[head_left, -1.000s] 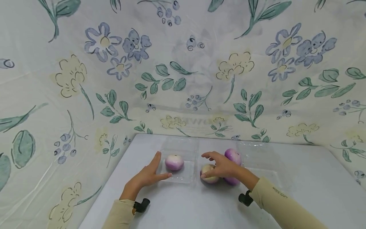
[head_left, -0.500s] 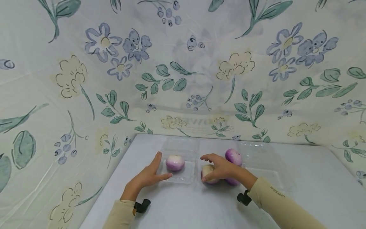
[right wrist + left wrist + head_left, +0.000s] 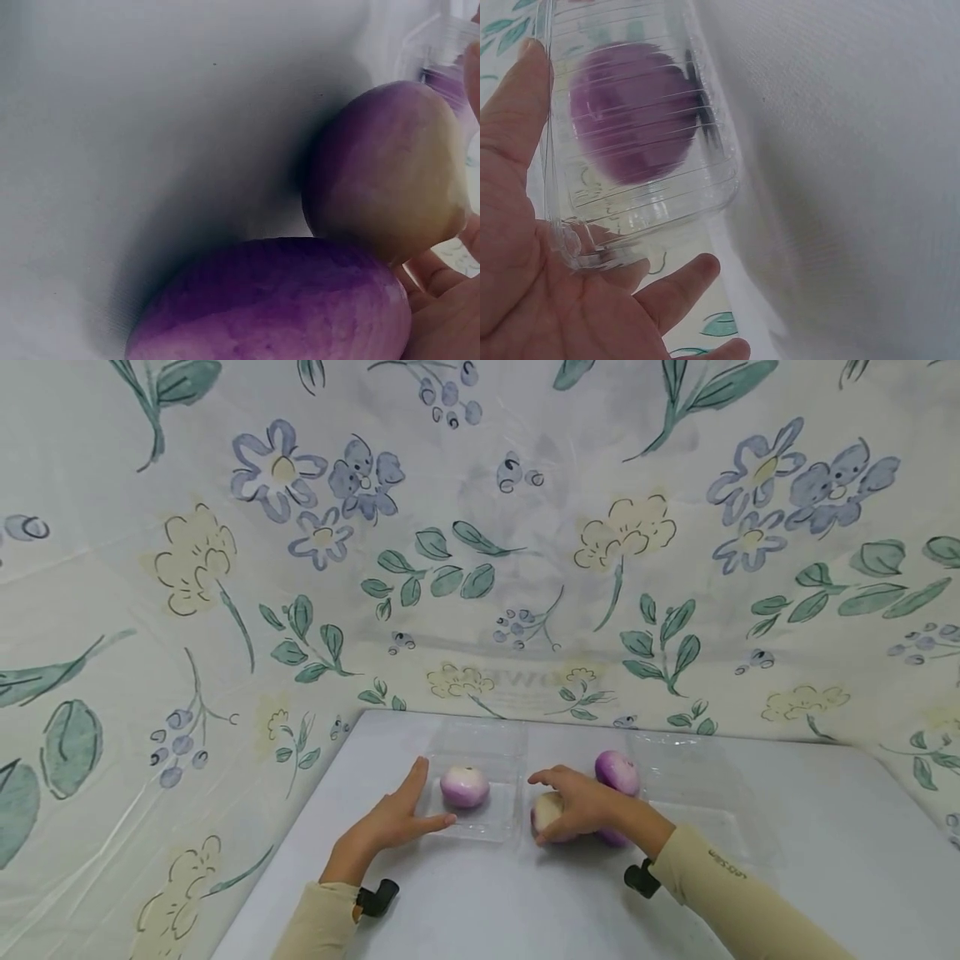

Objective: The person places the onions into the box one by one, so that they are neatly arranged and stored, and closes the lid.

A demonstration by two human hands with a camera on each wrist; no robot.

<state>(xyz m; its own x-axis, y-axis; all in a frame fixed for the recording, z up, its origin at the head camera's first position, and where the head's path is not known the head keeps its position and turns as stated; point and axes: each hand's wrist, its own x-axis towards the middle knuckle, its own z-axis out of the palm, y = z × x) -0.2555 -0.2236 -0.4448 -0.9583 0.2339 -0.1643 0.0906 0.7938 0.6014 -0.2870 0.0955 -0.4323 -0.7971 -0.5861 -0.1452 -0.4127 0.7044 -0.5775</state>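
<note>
Two beige sleeves (image 3: 738, 897) come in nearest, each with a black device (image 3: 378, 897) at the wrist, above a white table (image 3: 480, 893). One purple onion (image 3: 277, 307) lies beneath the right forearm, mostly hidden from the head camera but large in the right wrist view. Just beside it, the right hand (image 3: 581, 806) holds a cream-and-purple onion (image 3: 546, 814), fingers and thumb curved round its sides; whether the two onions touch, I cannot tell. Level with that, the left hand (image 3: 390, 818) is spread wide and grips nothing, its forefinger and thumb framing the corner of a clear plastic tray (image 3: 502, 814). Inside this tray sits a white-topped onion (image 3: 465, 787), well apart from the others. To the right stands a second clear tray (image 3: 705, 827), and a little farther off, past the right hand, a brighter purple onion (image 3: 618, 772). Floral cloth (image 3: 525, 610) covers the wall behind the table.
</note>
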